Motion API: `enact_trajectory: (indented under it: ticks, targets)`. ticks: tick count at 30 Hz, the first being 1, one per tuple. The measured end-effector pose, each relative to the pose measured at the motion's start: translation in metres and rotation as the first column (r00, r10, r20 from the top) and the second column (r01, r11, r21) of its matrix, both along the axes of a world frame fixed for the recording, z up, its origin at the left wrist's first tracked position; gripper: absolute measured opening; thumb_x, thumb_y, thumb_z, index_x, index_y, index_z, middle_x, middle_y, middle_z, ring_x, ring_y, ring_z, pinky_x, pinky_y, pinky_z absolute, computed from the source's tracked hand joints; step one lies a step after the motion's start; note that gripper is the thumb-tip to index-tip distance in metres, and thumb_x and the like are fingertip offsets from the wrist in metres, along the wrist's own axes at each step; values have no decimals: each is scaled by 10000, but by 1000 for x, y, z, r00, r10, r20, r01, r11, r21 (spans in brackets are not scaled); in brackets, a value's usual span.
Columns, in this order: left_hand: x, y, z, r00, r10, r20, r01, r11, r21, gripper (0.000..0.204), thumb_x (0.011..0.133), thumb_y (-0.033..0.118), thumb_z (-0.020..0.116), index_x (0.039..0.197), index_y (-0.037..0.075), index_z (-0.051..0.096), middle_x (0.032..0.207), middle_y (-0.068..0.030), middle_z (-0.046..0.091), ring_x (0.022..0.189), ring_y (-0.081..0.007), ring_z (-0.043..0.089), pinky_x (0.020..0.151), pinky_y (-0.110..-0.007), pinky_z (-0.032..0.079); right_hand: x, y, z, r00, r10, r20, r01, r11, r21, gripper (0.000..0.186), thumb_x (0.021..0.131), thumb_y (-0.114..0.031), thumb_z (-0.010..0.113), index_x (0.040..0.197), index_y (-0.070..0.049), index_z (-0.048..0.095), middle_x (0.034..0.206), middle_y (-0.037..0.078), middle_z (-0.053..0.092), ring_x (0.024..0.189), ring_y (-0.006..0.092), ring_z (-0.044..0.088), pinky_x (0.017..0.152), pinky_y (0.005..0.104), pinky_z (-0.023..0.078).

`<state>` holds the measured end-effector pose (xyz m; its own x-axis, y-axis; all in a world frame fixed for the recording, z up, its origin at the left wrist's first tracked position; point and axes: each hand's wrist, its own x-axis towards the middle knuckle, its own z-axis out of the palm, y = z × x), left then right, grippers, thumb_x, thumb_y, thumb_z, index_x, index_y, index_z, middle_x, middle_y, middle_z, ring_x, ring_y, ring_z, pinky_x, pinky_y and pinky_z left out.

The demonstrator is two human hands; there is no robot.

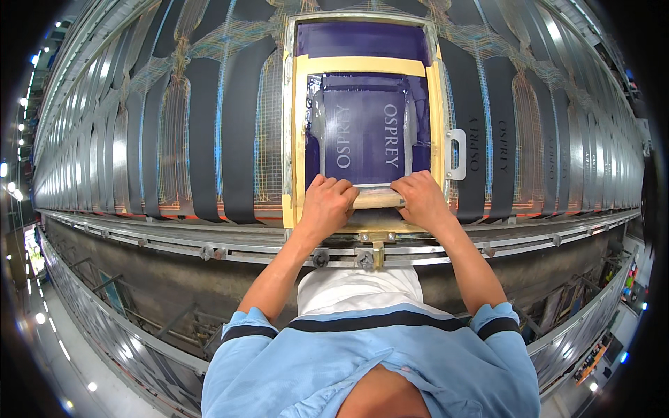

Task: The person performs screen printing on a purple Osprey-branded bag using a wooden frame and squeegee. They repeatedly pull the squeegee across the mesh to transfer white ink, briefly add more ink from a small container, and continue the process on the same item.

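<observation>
My left hand (326, 205) and my right hand (423, 200) grip the two ends of a squeegee (376, 199) with a pale wooden handle. It lies across the near end of a screen-printing frame (288, 111), its lower edge hidden. Inside the metal frame, the purple mesh (365, 132) carries two lines of pale lettering running lengthwise. Dark, wet-looking ink (419, 115) shows along the sides and far end of the lettered area. Yellow tape (366, 65) borders that area.
Beneath the frame, dark cut fabric pieces (203, 139) lie in rows on a long table; several at right bear dark lettering. A white handle (456, 155) sticks out from the frame's right side. A metal rail (174, 235) with knobs runs along the near edge, beside a metal bracket (378, 247).
</observation>
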<state>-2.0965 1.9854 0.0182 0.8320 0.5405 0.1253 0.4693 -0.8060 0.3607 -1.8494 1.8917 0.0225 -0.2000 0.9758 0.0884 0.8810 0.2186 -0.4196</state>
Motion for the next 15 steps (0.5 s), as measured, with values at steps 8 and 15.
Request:
enact_trajectory:
  ticks: [8, 15]
  targets:
    - [63, 130, 13, 995, -44, -89, 51, 995, 85, 240, 690, 258, 865, 851, 146, 726, 783, -56, 692, 779, -284, 680, 765, -447, 476, 62, 117, 12, 994, 14, 104, -6, 997, -77, 287, 724, -234, 844, 971, -116, 754, 803, 108, 726, 814, 309, 695, 788, 435, 481]
    - [128, 258, 18, 995, -10, -100, 15, 999, 52, 268, 713, 313, 868, 828, 113, 731, 733, -108, 696, 737, -337, 692, 705, -459, 533, 118, 251, 13, 989, -126, 78, 143, 953, -266, 354, 751, -301, 816, 1036, -102, 750, 916, 188, 749, 916, 398, 717, 842, 484, 568]
